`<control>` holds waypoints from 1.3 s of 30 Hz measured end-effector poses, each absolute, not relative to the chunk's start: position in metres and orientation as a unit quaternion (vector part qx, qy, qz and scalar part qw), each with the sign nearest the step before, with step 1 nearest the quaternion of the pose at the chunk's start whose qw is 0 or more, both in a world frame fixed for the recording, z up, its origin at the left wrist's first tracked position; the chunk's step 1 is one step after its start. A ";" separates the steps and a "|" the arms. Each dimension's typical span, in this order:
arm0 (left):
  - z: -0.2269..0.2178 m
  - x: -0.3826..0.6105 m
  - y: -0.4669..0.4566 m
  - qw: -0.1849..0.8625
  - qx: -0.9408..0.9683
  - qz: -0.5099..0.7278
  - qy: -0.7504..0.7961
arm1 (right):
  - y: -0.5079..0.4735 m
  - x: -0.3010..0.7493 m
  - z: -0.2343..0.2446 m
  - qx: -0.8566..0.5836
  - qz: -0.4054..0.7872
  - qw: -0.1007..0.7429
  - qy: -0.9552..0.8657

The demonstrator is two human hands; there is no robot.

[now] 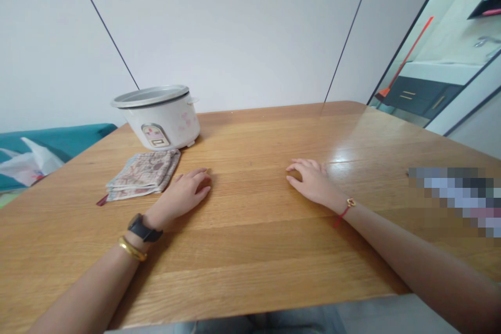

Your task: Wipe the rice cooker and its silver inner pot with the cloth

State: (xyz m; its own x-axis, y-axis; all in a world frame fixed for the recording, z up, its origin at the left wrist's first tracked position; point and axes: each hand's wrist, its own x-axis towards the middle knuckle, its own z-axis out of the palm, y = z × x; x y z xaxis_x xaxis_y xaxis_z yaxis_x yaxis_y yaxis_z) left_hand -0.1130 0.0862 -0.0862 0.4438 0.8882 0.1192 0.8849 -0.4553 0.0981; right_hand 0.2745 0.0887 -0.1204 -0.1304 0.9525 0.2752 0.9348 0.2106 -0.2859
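Note:
My left hand [188, 193] rests palm down on the wooden table [250, 250], holding nothing, with its fingers just right of a folded floral cloth [143, 175]. The cloth lies flat, and a small dark red tab sticks out at its lower left corner. Behind it stands a white rice cooker [160, 125] with a pink flower pattern and a grey metal rim, its lid off or hidden. My right hand [309, 182] lies empty on the wood, well apart from the left. A black watch [144, 228] and a gold bangle [132, 249] circle my left wrist; a red cord bracelet [346, 210] circles my right.
A teal sofa [55, 141] with a white plastic bag [31, 163] on it sits beyond the table's left edge. A pixelated patch [454, 195] covers something at the right. Through a doorway at back right stand a red-handled broom [403, 57] and a dark cabinet [420, 95].

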 end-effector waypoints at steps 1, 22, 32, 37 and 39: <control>-0.086 -0.113 0.086 0.012 0.850 0.079 0.520 | 0.089 0.274 -0.120 -0.628 0.023 0.201 -0.752; -0.079 -0.107 0.084 0.053 0.856 0.107 0.502 | 0.089 0.273 -0.118 -0.627 0.028 0.207 -0.750; -0.085 -0.113 0.087 0.024 0.865 0.095 0.493 | 0.090 0.275 -0.119 -0.631 0.029 0.212 -0.745; -0.087 -0.114 0.087 0.023 0.864 0.089 0.495 | 0.091 0.275 -0.121 -0.629 0.022 0.198 -0.752; -0.088 -0.113 0.086 0.025 0.861 0.086 0.500 | 0.090 0.275 -0.121 -0.631 0.019 0.195 -0.751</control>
